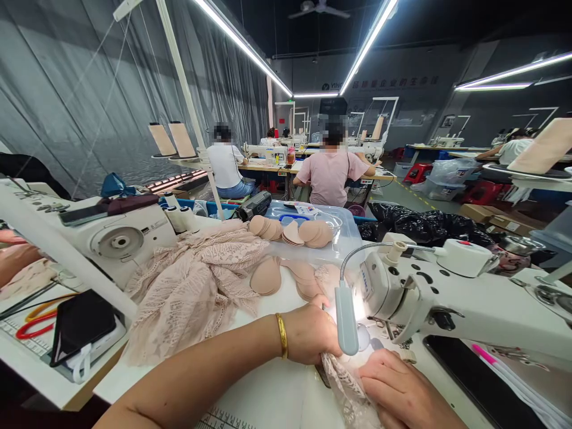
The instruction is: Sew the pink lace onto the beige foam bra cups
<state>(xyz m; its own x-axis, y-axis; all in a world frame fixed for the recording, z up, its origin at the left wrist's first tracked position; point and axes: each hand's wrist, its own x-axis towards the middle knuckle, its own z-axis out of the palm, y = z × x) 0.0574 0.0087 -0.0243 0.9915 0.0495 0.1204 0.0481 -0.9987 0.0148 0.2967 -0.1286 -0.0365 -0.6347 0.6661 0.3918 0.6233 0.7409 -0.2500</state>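
My left hand (310, 330), with a gold bangle on its wrist, is closed on a piece of pink lace fabric (346, 384) and presses it toward the needle area of the white sewing machine (447, 298). My right hand (397, 387) lies on the same lace piece at the front, fingers curled down on it. The machine's small lamp (346, 319) on a gooseneck shines just above both hands and hides the needle. A heap of pink lace (196, 286) lies to the left, with beige bra cups (266, 277) beside it.
More beige cups (290, 231) are stacked on a clear plastic bin (344, 238) behind. A second white machine (120, 238) stands at left, with a black phone (80, 325) and red-handled scissors (33, 325). A black phone (482, 381) lies at right. Other people sit sewing farther back.
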